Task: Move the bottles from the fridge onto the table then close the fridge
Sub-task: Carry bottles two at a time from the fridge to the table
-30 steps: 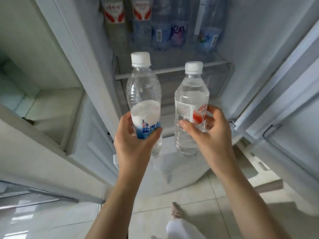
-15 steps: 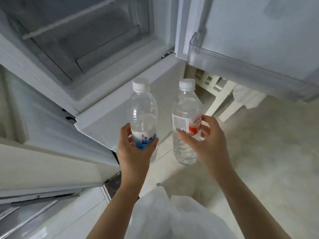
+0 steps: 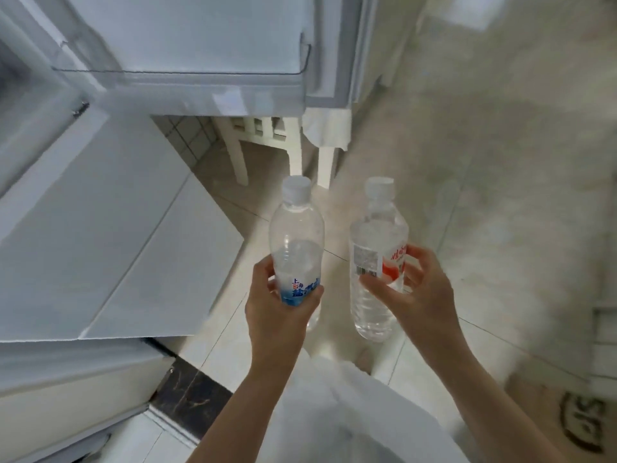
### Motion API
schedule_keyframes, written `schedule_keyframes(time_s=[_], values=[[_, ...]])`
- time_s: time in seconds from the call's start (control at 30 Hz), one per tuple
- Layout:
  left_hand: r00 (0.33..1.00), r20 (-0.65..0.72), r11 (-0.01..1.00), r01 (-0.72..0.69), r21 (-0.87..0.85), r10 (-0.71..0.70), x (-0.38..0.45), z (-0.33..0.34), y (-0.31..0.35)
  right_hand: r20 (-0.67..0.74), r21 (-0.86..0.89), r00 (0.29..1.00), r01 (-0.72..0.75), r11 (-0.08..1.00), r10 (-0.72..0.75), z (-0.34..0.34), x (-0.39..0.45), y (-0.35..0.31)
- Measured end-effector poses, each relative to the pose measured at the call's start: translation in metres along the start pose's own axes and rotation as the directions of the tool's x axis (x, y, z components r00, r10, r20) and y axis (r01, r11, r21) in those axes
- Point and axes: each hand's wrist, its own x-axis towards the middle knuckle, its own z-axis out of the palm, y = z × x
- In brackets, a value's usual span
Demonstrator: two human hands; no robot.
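My left hand [image 3: 278,312] grips a clear bottle with a blue label [image 3: 296,242] and a white cap, held upright. A second clear bottle, with a red and white label [image 3: 377,238], stands upright in the grip of my right hand [image 3: 417,295]. Both bottles hang over the tiled floor, side by side. The open fridge door [image 3: 207,45] with its clear shelf fills the upper left, and the fridge body [image 3: 20,135] is at the far left edge. The table is only partly seen as white legs [image 3: 238,152] behind the door.
A lower fridge door [image 3: 110,235] stands open at left, jutting into the floor space. White cloth [image 3: 329,132] hangs off the table edge beyond the upper door. Pale floor tiles spread to the right. A dark threshold strip [image 3: 187,399] lies at lower left.
The view has swung right, away from the fridge interior toward the floor and table legs. Both hands still hold their bottles, now carried out past the open doors.
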Motion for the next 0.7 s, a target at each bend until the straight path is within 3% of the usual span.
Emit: schedule_keyframes(time_s=[0.27,0.5,0.7], values=[[0.980,0.193,0.998,-0.057,0.034,0.049,-0.037,0.139,0.044,-0.109,0.050,0.990,-0.079,0.996,0.084,-0.139,0.017,0.051],[0.961,0.271,0.995,-0.074,0.067,0.053,-0.013,0.199,0.066,-0.230,0.112,0.960,-0.137,0.984,0.160,-0.182,0.056,0.065],[0.946,0.313,0.989,-0.120,0.091,0.086,0.052,0.261,0.098,-0.273,0.127,0.947,-0.138,0.982,0.168,-0.208,0.138,0.063]])
